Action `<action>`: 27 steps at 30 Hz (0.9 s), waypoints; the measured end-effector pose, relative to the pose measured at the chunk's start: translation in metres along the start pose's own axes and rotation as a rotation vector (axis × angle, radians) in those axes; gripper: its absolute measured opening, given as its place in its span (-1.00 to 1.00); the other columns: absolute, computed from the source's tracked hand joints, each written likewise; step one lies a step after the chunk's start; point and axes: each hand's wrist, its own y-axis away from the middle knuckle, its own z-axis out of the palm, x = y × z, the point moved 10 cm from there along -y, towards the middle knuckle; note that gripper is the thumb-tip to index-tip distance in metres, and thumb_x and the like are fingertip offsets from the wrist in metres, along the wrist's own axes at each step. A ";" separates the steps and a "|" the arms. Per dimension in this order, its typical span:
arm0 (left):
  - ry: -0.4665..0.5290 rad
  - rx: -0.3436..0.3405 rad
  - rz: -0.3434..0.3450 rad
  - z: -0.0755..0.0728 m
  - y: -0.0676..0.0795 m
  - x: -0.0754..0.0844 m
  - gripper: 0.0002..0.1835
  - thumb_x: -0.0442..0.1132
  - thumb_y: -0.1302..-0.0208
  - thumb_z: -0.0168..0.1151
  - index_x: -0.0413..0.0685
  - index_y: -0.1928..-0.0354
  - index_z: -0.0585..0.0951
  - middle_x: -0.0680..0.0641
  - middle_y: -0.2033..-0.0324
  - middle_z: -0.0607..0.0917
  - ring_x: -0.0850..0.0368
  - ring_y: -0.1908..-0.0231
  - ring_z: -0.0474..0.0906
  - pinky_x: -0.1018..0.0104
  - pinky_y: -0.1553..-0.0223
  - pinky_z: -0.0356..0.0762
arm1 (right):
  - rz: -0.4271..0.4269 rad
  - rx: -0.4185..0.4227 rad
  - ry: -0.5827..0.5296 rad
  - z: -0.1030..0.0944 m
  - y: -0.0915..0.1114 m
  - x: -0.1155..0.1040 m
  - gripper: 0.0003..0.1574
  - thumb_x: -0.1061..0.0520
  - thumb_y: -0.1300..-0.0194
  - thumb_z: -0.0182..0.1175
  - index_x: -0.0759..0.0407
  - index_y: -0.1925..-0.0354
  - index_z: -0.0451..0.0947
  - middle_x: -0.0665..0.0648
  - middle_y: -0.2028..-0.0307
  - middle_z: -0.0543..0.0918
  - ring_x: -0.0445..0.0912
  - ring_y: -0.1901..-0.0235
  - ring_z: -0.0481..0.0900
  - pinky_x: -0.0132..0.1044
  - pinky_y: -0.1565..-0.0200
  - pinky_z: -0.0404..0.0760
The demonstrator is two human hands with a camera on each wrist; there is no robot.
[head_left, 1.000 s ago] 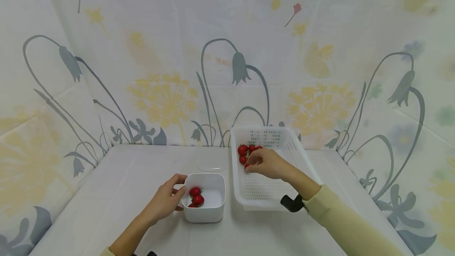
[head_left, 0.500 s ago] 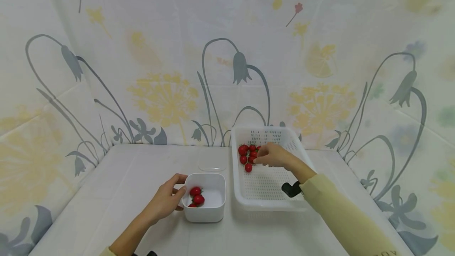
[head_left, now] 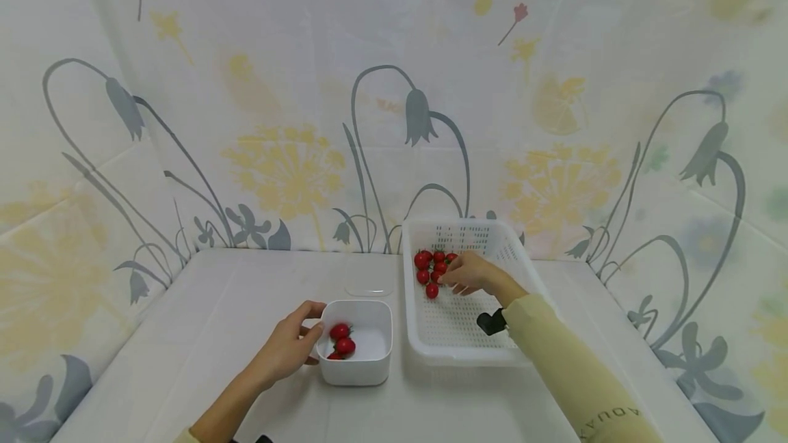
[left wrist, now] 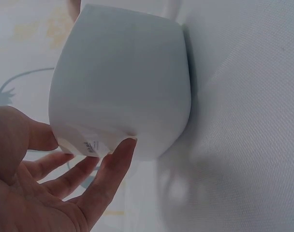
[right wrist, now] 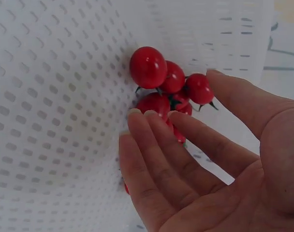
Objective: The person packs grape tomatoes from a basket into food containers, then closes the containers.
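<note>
My left hand [head_left: 288,342] holds the side of a small white square container [head_left: 363,371], thumb at the rim and fingers against the outer wall [left wrist: 123,82]. Several red cherry tomatoes [head_left: 345,346] lie inside it, towards the left. To its right, my right hand [head_left: 473,271] reaches into a white perforated plastic basket [head_left: 414,333], beside a cluster of cherry tomatoes [head_left: 423,260] in the far left part. In the right wrist view, the fingers are extended and spread from the thumb, fingertips close to tomatoes [right wrist: 148,67]; nothing is gripped. Some tomatoes are hidden behind the fingers.
A clear, flat lid-like piece [head_left: 368,290] lies on the white table [head_left: 246,286] just behind the container. A flower-printed curtain [head_left: 283,176] closes off the back and both sides. The basket's far edge stands near the curtain.
My right hand has drawn back slightly to the right from the near tomatoes, uncovering more of the cluster, and its forearm has swung. The left hand and the container stay put.
</note>
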 end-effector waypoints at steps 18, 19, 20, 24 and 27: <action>-0.003 0.004 -0.022 0.000 0.000 -0.004 -0.67 -0.35 -0.51 0.11 -0.09 -0.25 0.50 -0.24 -0.23 0.56 -0.04 0.12 0.65 0.12 0.40 0.78 | 0.088 0.017 0.010 0.019 -0.018 0.015 -0.70 0.12 -0.30 0.38 0.41 0.30 0.70 0.24 0.43 0.72 0.01 0.45 0.75 -0.12 0.24 0.79; -0.002 0.003 -0.021 0.000 0.000 -0.004 -0.67 -0.35 -0.52 0.11 -0.10 -0.25 0.50 -0.24 -0.23 0.56 -0.04 0.12 0.65 0.12 0.40 0.78 | 0.092 0.019 0.013 0.019 -0.019 0.014 -0.70 0.11 -0.30 0.38 0.39 0.31 0.70 0.24 0.44 0.72 0.01 0.46 0.74 -0.12 0.25 0.80; -0.002 0.001 -0.020 0.000 0.000 -0.003 -0.67 -0.35 -0.51 0.11 -0.09 -0.25 0.50 -0.24 -0.23 0.56 -0.04 0.12 0.65 0.12 0.40 0.78 | 0.093 0.021 0.018 0.020 -0.020 0.014 -0.70 0.11 -0.30 0.38 0.39 0.32 0.69 0.24 0.44 0.72 0.00 0.47 0.73 -0.12 0.25 0.80; -0.006 0.000 -0.015 0.000 -0.001 -0.003 -0.67 -0.35 -0.52 0.11 -0.09 -0.25 0.50 -0.24 -0.23 0.56 -0.04 0.12 0.65 0.12 0.40 0.78 | 0.089 0.032 0.041 0.022 -0.024 0.012 -0.74 0.13 -0.29 0.40 0.37 0.32 0.71 0.21 0.46 0.71 -0.04 0.50 0.71 -0.14 0.28 0.80; -0.008 0.000 -0.011 0.000 -0.001 -0.003 -0.67 -0.35 -0.52 0.11 -0.09 -0.25 0.50 -0.24 -0.23 0.56 -0.04 0.12 0.65 0.12 0.39 0.78 | 0.085 0.039 0.051 0.023 -0.025 0.010 -0.77 0.16 -0.27 0.41 0.37 0.31 0.72 0.19 0.48 0.71 -0.08 0.51 0.70 -0.16 0.29 0.80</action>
